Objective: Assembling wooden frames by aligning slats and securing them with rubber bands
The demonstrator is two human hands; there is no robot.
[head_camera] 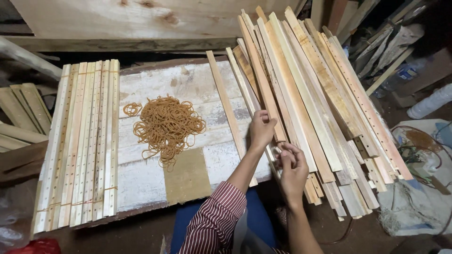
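We work over a whitewashed board (188,84) lying flat as the bench top. Right half: a loose pile of slats (320,94), long axes running from near-right up to far-left, fanned a bit, near ends ragged and overhanging the board's front edge. Some slats in the pile carry a row of drilled holes. Left edge of the board: a flat bundle (82,141) of drilled slats, side by side, long axes nearly straight away from us, tied across with bands near both ends. Between bundle and pile: a heap of orange rubber bands (167,124), one small clump just beside it on the left. One lone slat (226,108) lies apart from the pile, same slant.

Our left hand (261,129), striped sleeve behind it, grips the pile's left side, fingers curled round a slat or two. Our right hand (292,169) closes on the near ends just below it; exact slat count in either hand we cannot tell.
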